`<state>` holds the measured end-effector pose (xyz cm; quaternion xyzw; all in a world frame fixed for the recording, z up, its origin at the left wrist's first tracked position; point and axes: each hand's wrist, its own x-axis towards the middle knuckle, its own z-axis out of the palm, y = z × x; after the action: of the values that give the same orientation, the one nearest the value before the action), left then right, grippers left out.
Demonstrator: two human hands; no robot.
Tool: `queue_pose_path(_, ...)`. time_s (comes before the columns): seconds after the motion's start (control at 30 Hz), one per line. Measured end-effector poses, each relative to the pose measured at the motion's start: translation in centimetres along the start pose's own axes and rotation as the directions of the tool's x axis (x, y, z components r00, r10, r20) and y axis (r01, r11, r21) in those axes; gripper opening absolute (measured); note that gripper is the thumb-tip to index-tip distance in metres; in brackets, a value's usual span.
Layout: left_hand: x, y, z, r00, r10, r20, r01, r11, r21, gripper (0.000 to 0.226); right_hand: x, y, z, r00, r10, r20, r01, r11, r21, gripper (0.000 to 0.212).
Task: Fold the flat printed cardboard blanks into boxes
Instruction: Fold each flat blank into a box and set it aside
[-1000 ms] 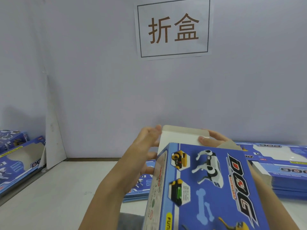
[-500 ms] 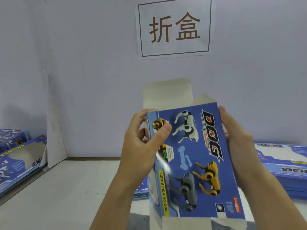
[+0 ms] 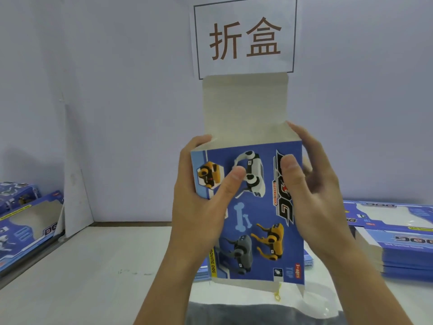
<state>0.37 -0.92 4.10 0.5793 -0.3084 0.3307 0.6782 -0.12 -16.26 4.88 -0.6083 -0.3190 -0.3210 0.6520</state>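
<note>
Standing upright between both hands, the box [image 3: 257, 219] is gripped by left [image 3: 201, 198] and right [image 3: 314, 191]

A white table [image 3: 98, 266] carries flat blue blanks [image 3: 398, 249] (stacked at right).

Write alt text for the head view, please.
Two hands hold a blue printed toy-dog box upright, its plain top flap standing open; left hand, right hand. Stacks of flat blanks lie on the table.
</note>
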Motion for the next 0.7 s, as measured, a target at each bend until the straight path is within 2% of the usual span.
queue_pose_path(0.07,-0.2,-0.5,-0.2,0.999,0.029,-0.012,-0.029,0.999,0.026,0.051,-0.2,0.5,-0.1,0.998,0.035,0.043,-0.033,0.998,-0.048,0.041)
queue_pose_path(0.17,-0.7,-1.8,-0.3,1.0,-0.023,-0.015,0.024,0.997,0.07,0.05,-0.5,1.3,-0.3,0.985,0.155,0.074,-0.159,0.986,0.05,0.033)
queue_pose_path(0.23,-0.9,-2.5,-0.2,0.991,-0.13,0.014,0.128,0.988,0.085,0.051,-0.7,1.8,-0.3,0.977,0.213,0.033,-0.214,0.974,0.067,0.026)
queue_pose_path(0.33,-1.0,-2.8,0.1,0.971,-0.24,-0.019,0.24,0.965,0.104,0.046,-0.9,2.6,0.0,0.972,0.226,-0.068,-0.226,0.974,0.014,0.037)
queue_pose_path(0.4,-0.9,-2.8,0.4,0.966,-0.241,-0.099,0.251,0.962,0.104,0.031,-0.9,3.0,0.3,0.967,0.223,-0.121,-0.231,0.971,-0.058,0.04)
queue_pose_path(0.5,-0.9,-3.1,0.6,0.958,-0.199,-0.207,0.221,0.971,0.088,0.025,-0.8,3.4,0.5,0.955,0.251,-0.157,-0.269,0.957,-0.109,0.026)
queue_pose_path(0.6,-1.0,-3.1,0.7,0.957,-0.206,-0.204,0.229,0.969,0.095,0.019,-0.8,3.5,0.3,0.936,0.325,-0.135,-0.34,0.935,-0.104,0.013)
queue_pose_path(0.67,-1.0,-2.9,0.8,0.945,-0.252,-0.21,0.268,0.962,0.048,0.028,-0.7,3.3,0.3,0.921,0.367,-0.129,-0.376,0.925,-0.059,0.021)
queue_pose_path(0.7,-1.0,-2.7,0.8,0.943,-0.266,-0.2,0.278,0.96,0.034,0.038,-0.6,3.3,0.2,0.92,0.373,-0.121,-0.382,0.922,-0.061,0.035)
